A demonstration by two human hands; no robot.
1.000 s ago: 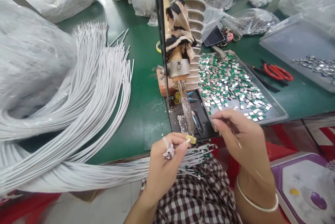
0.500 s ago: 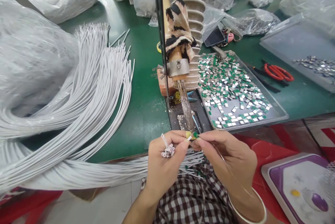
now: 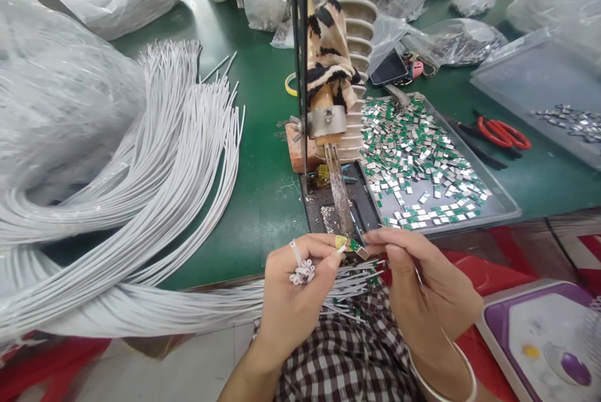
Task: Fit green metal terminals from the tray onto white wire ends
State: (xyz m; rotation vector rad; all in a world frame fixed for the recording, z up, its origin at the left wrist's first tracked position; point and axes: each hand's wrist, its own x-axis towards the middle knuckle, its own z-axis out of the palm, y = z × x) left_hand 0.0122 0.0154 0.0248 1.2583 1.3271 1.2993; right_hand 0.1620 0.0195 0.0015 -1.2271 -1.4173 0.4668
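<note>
Green bench point(image 3: 263, 201) across the middle. At nine o'clock, a thick sweep of white cables point(image 3: 188, 170); at three, a clear tray point(image 3: 511, 209) of small green-and-silver boards. Just above centre, an upright iron point(image 3: 339, 195), pointing down towards five o'clock. At six, the left hand point(image 3: 291, 302), fingers narrow, pinching one white cable point(image 3: 342, 250), with a bunch of cut ends in its curl. At four, the right hand point(image 3: 436, 289), index finger stretched towards nine o'clock, thumb lower and a little apart. Between both sets of fingertips, below the iron's tip, a single board point(image 3: 362, 252): at three o'clock from the left fingertips, at eight from the right index fingertip, long axis running ten to four, silver end lower. Nearer hand: cannot tell. Hidden or unclear: the cable-to-board meeting point, any right-finger contact, the right-hand grip on a thin strand point(image 3: 419, 280).
</note>
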